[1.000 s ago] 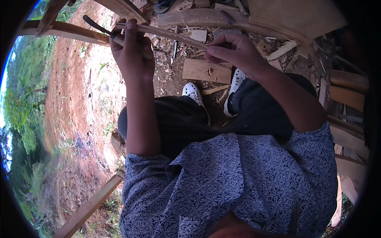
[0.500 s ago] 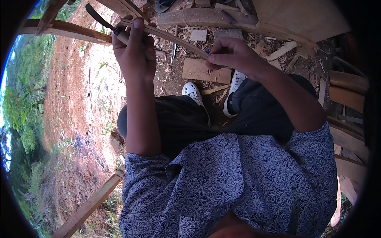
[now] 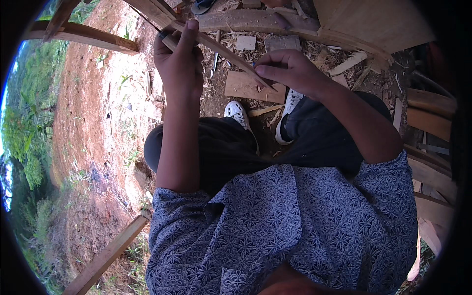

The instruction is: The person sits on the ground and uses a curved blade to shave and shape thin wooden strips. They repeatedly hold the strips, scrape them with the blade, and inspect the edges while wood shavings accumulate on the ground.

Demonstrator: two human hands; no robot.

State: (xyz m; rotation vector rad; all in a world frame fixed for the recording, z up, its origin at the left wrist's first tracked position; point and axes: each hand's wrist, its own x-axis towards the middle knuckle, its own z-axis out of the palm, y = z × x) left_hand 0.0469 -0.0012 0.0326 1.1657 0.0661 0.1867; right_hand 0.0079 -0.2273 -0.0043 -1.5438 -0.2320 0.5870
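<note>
One wooden strip [image 3: 223,51], tip beyond fingertips [image 3: 260,70] of the right hand [image 3: 290,72]

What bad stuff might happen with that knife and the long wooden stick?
The knife in the left hand has a bare blade, so a slip might cut someone. The wooden strip looks slender and may snap if bent hard. Its wood might also leave splinters in the right hand, which is ungloved.

Dirt ground [image 3: 210,100]: scattered wood shavings [image 3: 310,61], flat board [image 3: 246,88], pale block [image 3: 246,43], slim tool [image 3: 216,60].
</note>
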